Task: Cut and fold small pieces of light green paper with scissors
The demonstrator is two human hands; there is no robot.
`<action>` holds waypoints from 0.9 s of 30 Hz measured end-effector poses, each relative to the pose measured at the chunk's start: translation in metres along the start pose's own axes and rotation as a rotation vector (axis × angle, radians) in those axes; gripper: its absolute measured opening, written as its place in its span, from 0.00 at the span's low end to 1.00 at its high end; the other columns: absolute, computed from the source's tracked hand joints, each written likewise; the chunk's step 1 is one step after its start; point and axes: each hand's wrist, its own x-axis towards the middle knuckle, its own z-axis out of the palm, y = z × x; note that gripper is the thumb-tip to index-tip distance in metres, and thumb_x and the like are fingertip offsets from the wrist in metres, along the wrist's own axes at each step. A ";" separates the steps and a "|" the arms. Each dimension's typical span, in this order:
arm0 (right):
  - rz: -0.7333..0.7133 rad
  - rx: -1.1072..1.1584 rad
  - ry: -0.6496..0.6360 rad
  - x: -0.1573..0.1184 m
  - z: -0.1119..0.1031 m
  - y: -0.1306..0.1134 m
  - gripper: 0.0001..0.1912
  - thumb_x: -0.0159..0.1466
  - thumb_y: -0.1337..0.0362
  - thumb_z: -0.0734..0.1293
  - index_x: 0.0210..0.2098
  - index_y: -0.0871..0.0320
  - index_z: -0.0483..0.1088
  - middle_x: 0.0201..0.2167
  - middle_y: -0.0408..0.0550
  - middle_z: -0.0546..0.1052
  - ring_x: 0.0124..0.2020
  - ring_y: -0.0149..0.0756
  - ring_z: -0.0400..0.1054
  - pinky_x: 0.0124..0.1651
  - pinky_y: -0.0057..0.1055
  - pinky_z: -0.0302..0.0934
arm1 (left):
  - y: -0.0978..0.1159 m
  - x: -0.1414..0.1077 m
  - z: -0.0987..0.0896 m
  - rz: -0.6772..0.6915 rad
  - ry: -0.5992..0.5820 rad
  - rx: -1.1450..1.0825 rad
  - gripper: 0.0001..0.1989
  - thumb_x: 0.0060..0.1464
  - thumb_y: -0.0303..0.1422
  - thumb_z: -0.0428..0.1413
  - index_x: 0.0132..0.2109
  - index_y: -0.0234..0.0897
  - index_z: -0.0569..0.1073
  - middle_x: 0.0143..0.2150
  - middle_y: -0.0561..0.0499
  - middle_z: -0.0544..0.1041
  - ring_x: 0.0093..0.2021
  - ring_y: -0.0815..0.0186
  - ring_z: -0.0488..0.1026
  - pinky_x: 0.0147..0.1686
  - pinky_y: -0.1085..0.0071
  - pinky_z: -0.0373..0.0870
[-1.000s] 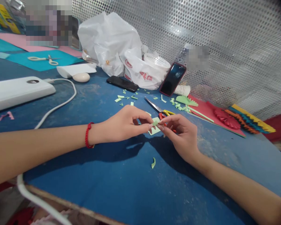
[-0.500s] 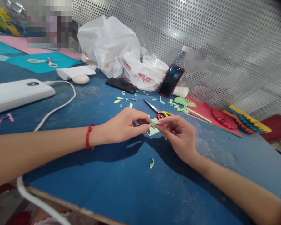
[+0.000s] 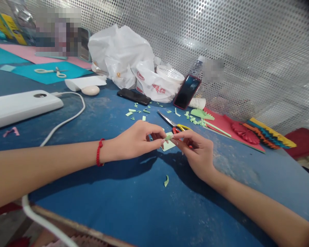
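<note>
Between the fingertips of both hands is a small light green paper piece (image 3: 168,137). My left hand (image 3: 137,140), with a red cord bracelet (image 3: 100,152) at the wrist, pinches its left side. The right side is pinched by my right hand (image 3: 195,151). A larger pale green paper (image 3: 168,145) lies on the table just beneath the fingertips. Scissors with red and yellow handles (image 3: 170,120) lie just beyond, partly hidden by my right hand. A curled green scrap (image 3: 166,181) rests nearer to me.
A white power bank (image 3: 23,106) with a cable is at left. Behind are a black phone (image 3: 134,96), white plastic bags (image 3: 121,51) and a leaning phone (image 3: 187,92). Folded coloured paper (image 3: 270,133) lies right; white-handled scissors (image 3: 50,71) sit on blue paper at back left.
The view has shifted slightly. The small green piece between my fingertips is tilted differently and shows less of its surface. Both hands keep their pinch.
</note>
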 end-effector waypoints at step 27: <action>0.087 0.001 -0.162 0.003 0.001 0.001 0.02 0.61 0.68 0.70 0.34 0.55 0.76 0.29 0.42 0.79 0.24 0.27 0.67 0.24 0.24 0.60 | -0.001 -0.001 0.001 0.039 0.035 0.088 0.08 0.56 0.29 0.55 0.37 0.34 0.79 0.31 0.53 0.80 0.30 0.71 0.75 0.30 0.79 0.68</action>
